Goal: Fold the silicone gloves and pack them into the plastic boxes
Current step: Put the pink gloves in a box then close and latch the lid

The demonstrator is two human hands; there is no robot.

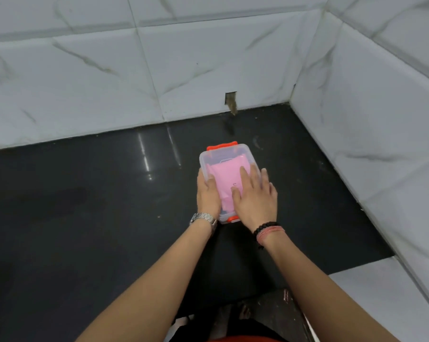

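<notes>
left hand (pixel 208 196) curls fingers round the plastic box (pixel 223 151), right hand (pixel 257 199) presses its top, fingers straight.

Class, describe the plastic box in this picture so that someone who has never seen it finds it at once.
Start at the glossy black counter set in the corner of white marble-patterned tile walls. Near its middle sits a clear rectangular plastic box, held by the left hand and right hand. Its orange latches at both ends and the folded pink silicone glove inside mark it out.
</notes>
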